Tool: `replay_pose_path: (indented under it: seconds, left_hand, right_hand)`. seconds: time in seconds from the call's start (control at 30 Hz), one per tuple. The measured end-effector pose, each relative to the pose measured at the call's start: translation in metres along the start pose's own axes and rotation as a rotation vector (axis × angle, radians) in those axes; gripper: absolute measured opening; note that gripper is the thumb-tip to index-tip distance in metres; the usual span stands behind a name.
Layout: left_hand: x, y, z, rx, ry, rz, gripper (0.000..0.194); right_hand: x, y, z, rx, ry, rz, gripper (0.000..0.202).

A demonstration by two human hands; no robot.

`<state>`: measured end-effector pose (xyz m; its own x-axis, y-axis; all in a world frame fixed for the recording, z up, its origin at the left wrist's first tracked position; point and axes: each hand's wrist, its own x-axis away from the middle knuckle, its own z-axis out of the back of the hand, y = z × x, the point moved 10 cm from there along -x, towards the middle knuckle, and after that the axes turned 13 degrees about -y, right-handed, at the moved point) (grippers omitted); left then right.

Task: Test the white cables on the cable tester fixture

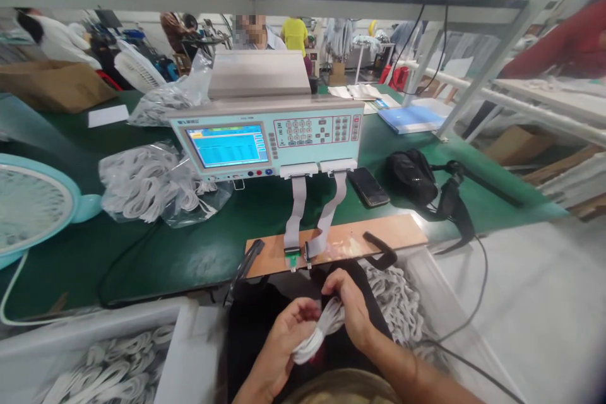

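Note:
Low in the view, over my lap, a coiled bundle of white cable (pixel 312 342) is held between both hands. My left hand (pixel 292 329) is closed around its near left side. Around the far right end of the coil curls my right hand (pixel 349 306), its fingers bent inward. The cable's ends are hidden by the fingers. Just beyond my hands, two small connectors on a green circuit board (pixel 293 260) sit at the edge of a wooden strip (pixel 388 235). Flat grey ribbon cables (pixel 297 205) run from there up to a tester (pixel 312 132) with a lit blue screen.
White bins with coiled cables (pixel 108 372) stand at the lower left and right. Bagged cable coils (pixel 142 180) and a light-blue fan (pixel 35 208) lie left on the green table. A phone (pixel 369 187), a black pouch (pixel 411 175) and black clamps (pixel 381 251) are nearby. Other people are behind.

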<state>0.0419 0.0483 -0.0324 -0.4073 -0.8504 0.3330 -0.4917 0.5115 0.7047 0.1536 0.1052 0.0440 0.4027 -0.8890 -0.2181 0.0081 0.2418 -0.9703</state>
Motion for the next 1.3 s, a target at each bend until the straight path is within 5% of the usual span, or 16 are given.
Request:
replay_pose_path:
  seconds: [0.1, 0.2, 0.4, 0.53, 0.7, 0.87, 1.3]
  left_hand:
    - [0.007, 0.005, 0.026, 0.061, 0.228, -0.119, 0.030]
    - [0.016, 0.011, 0.040, 0.021, 0.368, -0.227, 0.034]
    - [0.014, 0.029, 0.023, -0.420, 0.239, -0.404, 0.044]
    - [0.012, 0.028, 0.019, -0.541, 0.205, -0.378, 0.058]
    - [0.015, 0.029, 0.007, -0.869, 0.158, -0.299, 0.028]
    - [0.018, 0.024, 0.013, -0.846, 0.132, -0.255, 0.046]
    - [0.019, 0.033, 0.010, -0.727, 0.202, -0.222, 0.052]
  right_hand:
    - [0.007, 0.025, 0.014, -0.068, 0.163, -0.149, 0.026]
    - [0.011, 0.049, 0.001, -0.133, 0.069, -0.262, 0.020]
    - [0.013, 0.063, -0.028, -0.242, -0.121, -0.328, 0.016]
    - [0.008, 0.032, -0.028, 0.100, -0.230, -0.170, 0.012]
    - [0.004, 0.003, -0.041, 0.488, -0.402, 0.033, 0.020]
    - [0.005, -0.007, -0.052, 0.541, -0.545, 0.104, 0.015]
    - [0.008, -0.004, -0.063, 0.881, -0.585, 0.088, 0.020]
